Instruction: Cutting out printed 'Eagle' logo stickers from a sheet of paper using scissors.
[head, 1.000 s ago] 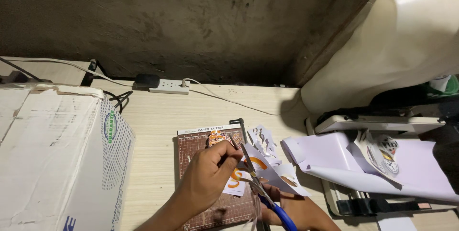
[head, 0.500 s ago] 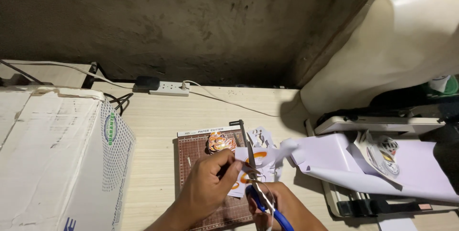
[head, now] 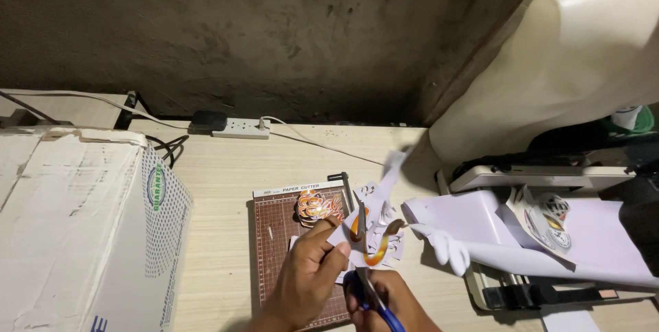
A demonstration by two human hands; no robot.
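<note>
Sticker sheet [head: 374, 236], white with orange and brown printed shapes, is pinched at its left edge between the thumb and fingers of your left hand [head: 309, 273], which is closed on the paper just above the brown paper cutter board [head: 285, 236]. Your right hand [head: 391, 301] sits at about four o'clock from the left one, low in the view, fingers curled shut through the blue handles of the scissors [head: 364, 263]. The blades point up toward twelve o'clock and stand partly open with the sheet between them, so by the look of it you are midway through cutting one printed shape free. The next snip seems to call for turning the sheet with your left hand so the outline feeds into the blades, keeping the fingertips clear of the edge

A finished orange cutout [head: 317, 206] lies on the board at about twelve o'clock from your left hand, near but not touching it. Out at three o'clock, larger white sheets [head: 480, 225] drape over a machine's tray. At nine o'clock stands a big white cardboard box [head: 75, 229], well apart. Far off at eleven o'clock a white power strip [head: 237, 127] rests at the back of the bench [head: 220, 188], against the dark wall
</note>
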